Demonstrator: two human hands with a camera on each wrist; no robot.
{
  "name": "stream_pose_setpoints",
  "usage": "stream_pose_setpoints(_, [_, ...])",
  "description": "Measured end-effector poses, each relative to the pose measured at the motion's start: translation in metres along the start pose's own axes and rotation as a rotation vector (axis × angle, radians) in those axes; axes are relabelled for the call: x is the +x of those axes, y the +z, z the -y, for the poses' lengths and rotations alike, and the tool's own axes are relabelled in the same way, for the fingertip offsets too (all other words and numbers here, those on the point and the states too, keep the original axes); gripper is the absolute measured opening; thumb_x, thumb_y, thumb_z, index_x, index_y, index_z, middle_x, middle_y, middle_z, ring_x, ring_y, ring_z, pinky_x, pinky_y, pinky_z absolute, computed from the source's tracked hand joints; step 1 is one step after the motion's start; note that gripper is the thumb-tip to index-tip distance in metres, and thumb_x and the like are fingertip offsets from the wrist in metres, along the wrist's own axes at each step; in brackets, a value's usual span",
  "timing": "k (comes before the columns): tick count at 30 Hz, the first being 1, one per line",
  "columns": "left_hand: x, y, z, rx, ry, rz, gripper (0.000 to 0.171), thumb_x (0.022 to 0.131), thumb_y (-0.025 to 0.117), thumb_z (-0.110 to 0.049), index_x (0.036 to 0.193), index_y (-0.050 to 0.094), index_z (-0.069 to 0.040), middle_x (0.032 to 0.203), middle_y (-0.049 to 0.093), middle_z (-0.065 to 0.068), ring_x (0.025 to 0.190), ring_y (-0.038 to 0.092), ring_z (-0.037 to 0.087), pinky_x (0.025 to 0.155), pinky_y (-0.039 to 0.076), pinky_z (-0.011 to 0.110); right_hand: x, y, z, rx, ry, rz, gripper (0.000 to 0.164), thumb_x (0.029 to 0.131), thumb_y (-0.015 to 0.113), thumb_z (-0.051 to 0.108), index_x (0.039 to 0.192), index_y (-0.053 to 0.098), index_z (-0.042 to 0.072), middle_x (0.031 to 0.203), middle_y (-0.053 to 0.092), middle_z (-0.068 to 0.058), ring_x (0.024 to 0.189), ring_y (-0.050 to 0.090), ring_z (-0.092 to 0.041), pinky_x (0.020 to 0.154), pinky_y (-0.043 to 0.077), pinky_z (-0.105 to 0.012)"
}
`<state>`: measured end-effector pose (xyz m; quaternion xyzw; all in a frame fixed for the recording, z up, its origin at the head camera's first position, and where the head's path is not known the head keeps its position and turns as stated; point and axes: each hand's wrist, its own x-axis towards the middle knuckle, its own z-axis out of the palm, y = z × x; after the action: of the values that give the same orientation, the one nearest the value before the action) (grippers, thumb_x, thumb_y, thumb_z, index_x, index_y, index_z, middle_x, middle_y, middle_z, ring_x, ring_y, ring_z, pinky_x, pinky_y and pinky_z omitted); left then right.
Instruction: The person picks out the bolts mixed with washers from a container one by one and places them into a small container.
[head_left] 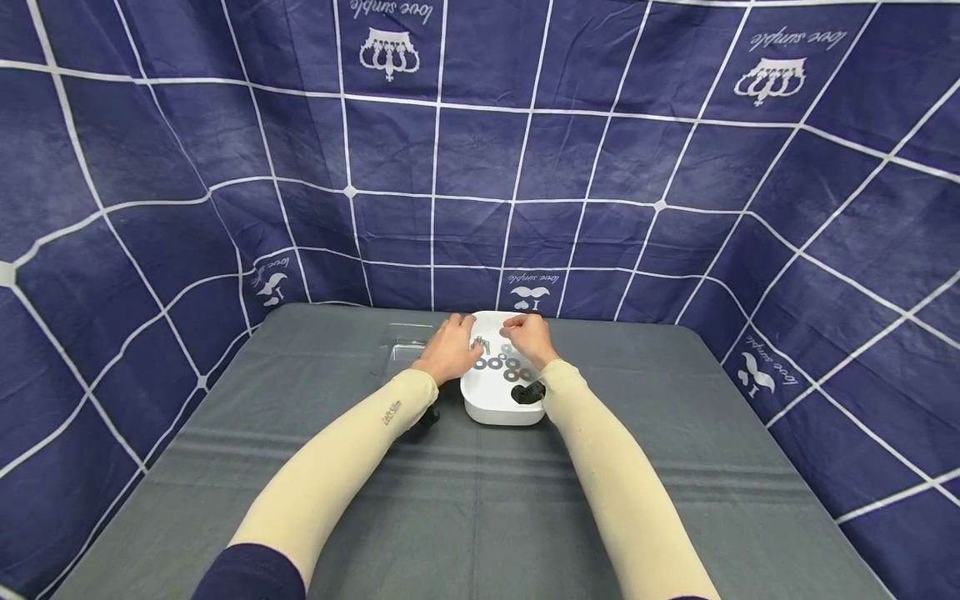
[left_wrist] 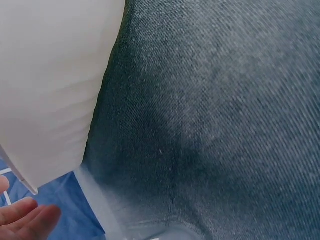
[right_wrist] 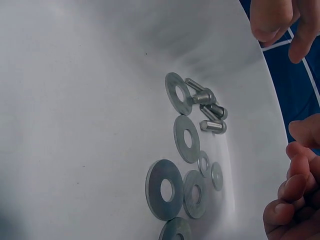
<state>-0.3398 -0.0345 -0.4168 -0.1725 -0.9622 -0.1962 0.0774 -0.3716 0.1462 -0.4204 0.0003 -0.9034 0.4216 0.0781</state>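
Observation:
A white rounded tub [head_left: 502,415] stands at the far middle of the table, with steel washers [head_left: 512,364] and several short metal pins [head_left: 484,343] on its floor. Over its left rim lies my left hand [head_left: 448,350], thumb towards the pins and fingers [left_wrist: 30,217] loosely extended near the rim. My right hand [head_left: 531,337] is above the right side, fingers [right_wrist: 295,185] curled and thumb tip against the index finger. Nothing shows between those tips. In the right wrist view, flat washers [right_wrist: 165,190] of two sizes lie near the pins [right_wrist: 212,110].
A clear plastic tray [head_left: 401,354] sits left of the tub, partly behind my left hand. Grey cloth [head_left: 465,508] covers the table. Blue checked curtain [head_left: 480,150] stands behind and on both sides. A black wrist camera [head_left: 528,392] overlaps the tub's near right corner.

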Motion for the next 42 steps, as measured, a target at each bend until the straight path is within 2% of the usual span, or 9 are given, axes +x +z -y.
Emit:
stream_pose_setpoints(6, [0.001,0.004,0.001,-0.007,-0.01,0.01,0.062,0.095,0.06,-0.025,0.149,0.041,-0.001,0.135,0.051,0.025,0.124,0.054,0.039,0.105,0.046,0.05,0.0,0.002,0.0,0.032,0.004,0.005,0.02,0.088,0.072,0.017,0.102,0.077,0.003,0.105,0.074,-0.015,0.092,0.062,-0.026,0.08,0.047,-0.033])
stream_pose_setpoints(17, [0.001,0.011,0.003,0.025,-0.085,0.026,0.064,0.095,0.061,-0.03,0.144,0.042,0.007,0.133,0.051,0.025,0.125,0.054,0.039,0.107,0.045,0.049,0.0,0.008,-0.003,0.049,0.009,-0.004,0.022,0.085,0.073,0.017,0.102,0.077,0.004,0.103,0.075,-0.014,0.096,0.065,-0.027,0.085,0.049,-0.036])
stream_pose_setpoints(27, [0.001,0.017,0.002,0.017,-0.106,0.059,0.066,0.095,0.058,-0.032,0.147,0.039,0.005,0.135,0.05,0.025,0.126,0.053,0.038,0.105,0.047,0.049,0.001,0.017,-0.009,0.047,0.032,-0.005,0.027,0.085,0.073,0.017,0.107,0.076,0.002,0.106,0.075,-0.014,0.099,0.067,-0.027,0.09,0.051,-0.037])
stream_pose_setpoints(34, [0.0,0.019,0.003,0.011,-0.111,0.064,0.065,0.095,0.057,-0.03,0.147,0.039,0.005,0.134,0.051,0.025,0.125,0.054,0.038,0.104,0.048,0.049,0.0,0.02,-0.011,0.057,0.048,0.028,0.028,0.084,0.074,0.017,0.107,0.075,0.001,0.11,0.073,-0.016,0.103,0.066,-0.029,0.095,0.05,-0.038])
stream_pose_setpoints(37, [0.0,0.019,0.003,0.011,-0.108,0.06,0.064,0.096,0.058,-0.03,0.146,0.039,0.005,0.133,0.051,0.025,0.124,0.055,0.038,0.103,0.048,0.049,0.0,0.022,-0.011,0.019,0.069,0.041,0.027,0.086,0.074,0.019,0.108,0.075,0.003,0.111,0.073,-0.014,0.099,0.066,-0.026,0.091,0.051,-0.036])
stream_pose_setpoints(42, [0.001,0.019,0.004,0.016,-0.099,0.035,0.061,0.095,0.059,-0.03,0.142,0.042,0.005,0.128,0.053,0.025,0.12,0.056,0.039,0.1,0.05,0.05,-0.002,0.023,-0.008,-0.009,0.09,0.058,0.025,0.085,0.074,0.018,0.105,0.076,0.004,0.109,0.074,-0.013,0.085,0.064,-0.021,0.077,0.051,-0.031])
